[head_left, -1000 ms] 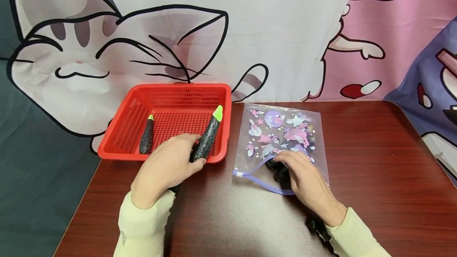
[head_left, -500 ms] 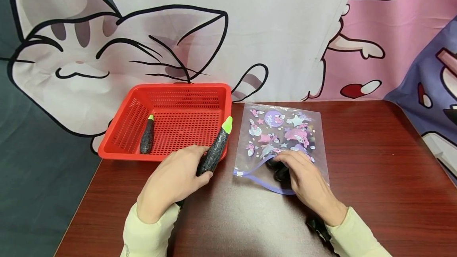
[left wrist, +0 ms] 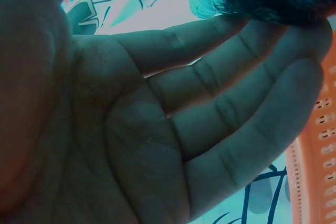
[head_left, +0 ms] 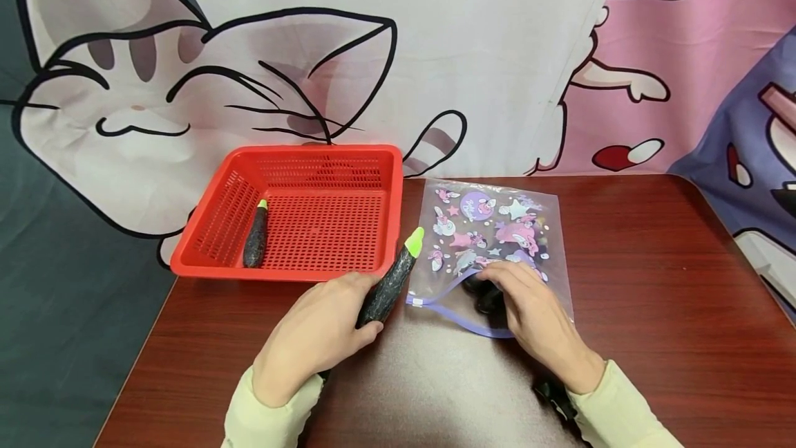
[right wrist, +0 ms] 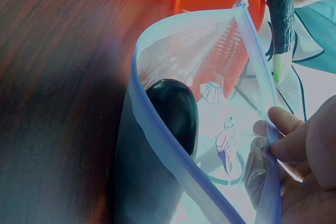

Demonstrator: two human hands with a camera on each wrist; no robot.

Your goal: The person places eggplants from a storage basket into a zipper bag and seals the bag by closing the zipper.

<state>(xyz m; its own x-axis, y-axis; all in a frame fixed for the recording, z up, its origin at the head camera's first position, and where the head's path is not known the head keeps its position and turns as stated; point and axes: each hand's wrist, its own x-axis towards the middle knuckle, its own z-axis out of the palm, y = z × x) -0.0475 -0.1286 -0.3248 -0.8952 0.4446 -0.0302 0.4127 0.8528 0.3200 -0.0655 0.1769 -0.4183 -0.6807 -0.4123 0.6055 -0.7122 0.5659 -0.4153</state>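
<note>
The green-tipped dark vegetable (head_left: 388, 290) slants just off the near right corner of the red basket (head_left: 214, 272), gripped between thumb and fingers of the left hand (head_left: 320, 337), its tip overlapping the left edge of the printed bag (head_left: 457, 227) in the head view. Right of the basket, the right hand (head_left: 541, 327) pinches the rim of that bag, whose purple-edged mouth gapes with dark glossy contents (right wrist: 178, 114) inside. In the basket's left part lies a smaller vegetable (head_left: 256, 237), with brown tabletop (head_left: 653, 282) spreading from the basket's near rim and past the bag's right edge.
</note>
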